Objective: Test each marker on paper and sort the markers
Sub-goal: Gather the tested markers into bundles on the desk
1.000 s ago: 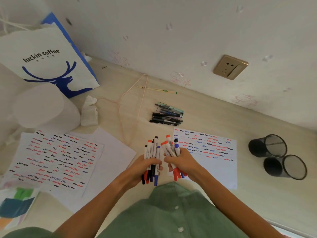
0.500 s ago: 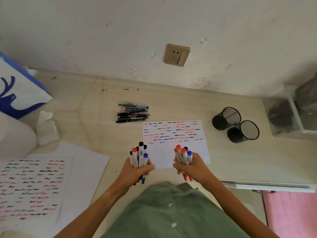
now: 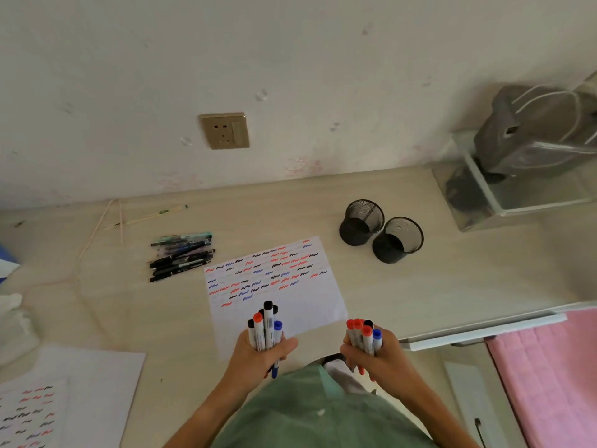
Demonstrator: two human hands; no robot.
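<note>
**Me:** Head view shows my left hand (image 3: 258, 352) closed around one bundle of markers (image 3: 265, 328), caps up, and my right hand (image 3: 374, 354) closed around a second bundle (image 3: 363, 334). Both are held above the near edge of the desk (image 3: 452, 279), just in front of the test paper (image 3: 277, 286).

**Helper:** What is different from one second ago?

**Me:** Then the two hands were together, and all markers made one clump between them. Now the hands are well apart, each with its own bundle. My head also turned to the right, so the two mesh cups (image 3: 381, 231) come nearer to the middle of the view.

**Helper:** What does it mean for the task?

**Me:** I think the pile is now divided, perhaps ready to go into the cups. The paper already has many red, blue and black marks, so much testing seems done.

**Helper:** Are the bundles sorted by colour?

**Me:** Not fully. Both show red, blue and black caps, though the right one looks mostly red; some caps are hidden, so I cannot count them well.

**Helper:** And the dark pens (image 3: 181, 257) on the desk?

**Me:** They lie apart, left of the paper, untouched.
</note>
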